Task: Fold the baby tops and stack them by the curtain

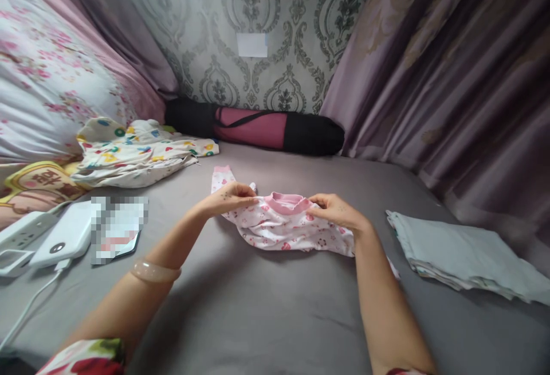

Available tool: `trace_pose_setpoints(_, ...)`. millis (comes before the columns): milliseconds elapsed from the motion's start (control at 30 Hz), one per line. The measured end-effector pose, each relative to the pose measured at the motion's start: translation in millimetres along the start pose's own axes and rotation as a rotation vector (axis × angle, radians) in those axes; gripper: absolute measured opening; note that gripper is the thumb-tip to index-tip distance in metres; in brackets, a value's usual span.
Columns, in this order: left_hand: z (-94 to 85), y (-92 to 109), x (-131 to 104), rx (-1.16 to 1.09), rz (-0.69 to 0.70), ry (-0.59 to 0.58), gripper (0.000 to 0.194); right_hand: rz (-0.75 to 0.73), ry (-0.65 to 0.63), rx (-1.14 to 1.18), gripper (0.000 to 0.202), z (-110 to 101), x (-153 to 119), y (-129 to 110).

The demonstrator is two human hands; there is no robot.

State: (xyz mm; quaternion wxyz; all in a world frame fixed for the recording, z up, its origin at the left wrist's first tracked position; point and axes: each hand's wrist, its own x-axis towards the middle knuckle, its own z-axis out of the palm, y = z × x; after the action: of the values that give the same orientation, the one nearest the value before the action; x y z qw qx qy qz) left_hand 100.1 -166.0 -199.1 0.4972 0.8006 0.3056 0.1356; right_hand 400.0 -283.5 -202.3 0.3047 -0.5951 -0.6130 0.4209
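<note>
A small white shirt (283, 229) with a pink print and a pink neckband lies across the middle of the grey sheet. My left hand (232, 197) pinches it at the shoulder, left of the neckband. On the other side of the collar, my right hand (337, 210) grips the opposite shoulder between thumb and fingers. One sleeve with a pink cuff stretches out beyond my left hand. The other sleeve runs under my right forearm, which hides part of it. The shirt's neck edge is raised a little towards the far side.
Folded pale cloths (464, 254) lie at the right. On the left are a power bank (71, 234) with a cable, a power strip (26, 231), a phone (122, 229) and crumpled patterned clothes (133, 160). A long black and maroon bag (253, 128) rests along the wall.
</note>
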Motion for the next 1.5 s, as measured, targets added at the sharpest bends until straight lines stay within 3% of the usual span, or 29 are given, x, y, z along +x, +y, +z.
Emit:
trace_pose_setpoints(100,-8.3,5,-2,0.035,0.041,0.028,0.04,-0.001,0.009,-0.033,0.036,-3,-3,-2)
trace_pose_setpoints(267,-27.6,27,-5,0.042,0.099,0.096,0.04,-0.013,0.148,-0.182,0.042,-15,-12,-26)
trace_pose_setpoints(633,-87.4,130,-8,0.232,0.299,0.307,0.032,-0.232,0.283,-0.107,0.046,-70,-29,-109)
trace_pose_setpoints(867,-124.3,168,-9,0.447,0.285,0.368,0.031,-0.321,0.391,-0.409,0.043,-109,-30,-153)
trace_pose_setpoints(1000,-124.8,179,-5,0.574,0.343,0.503,0.033,-0.364,0.624,-0.666,0.033,-119,-22,-165)
trace_pose_setpoints(1100,-115.7,182,1,0.762,0.436,0.703,0.034,-0.418,0.797,-0.784,0.027,-112,-16,-173)
trace_pose_setpoints(1167,-110.2,181,0,0.849,0.479,0.772,0.035,-0.47,0.835,-0.787,0.027,-106,-18,-178)
trace_pose_setpoints(1267,-109.4,179,-17,0.709,0.471,0.691,0.032,-0.474,0.68,-0.68,0.033,-103,-36,-181)
trace_pose_setpoints(1400,-119.7,172,-44,0.288,0.376,0.316,0.035,-0.375,0.395,-0.482,0.036,-112,-60,-176)
trace_pose_setpoints(1467,-123.0,169,-41,0.255,0.332,0.291,0.035,-0.372,0.398,-0.47,0.034,-114,-58,-172)
trace_pose_setpoints(1500,-123.1,167,-35,0.31,0.304,0.332,0.034,-0.385,0.429,-0.494,0.033,-113,-54,-171)
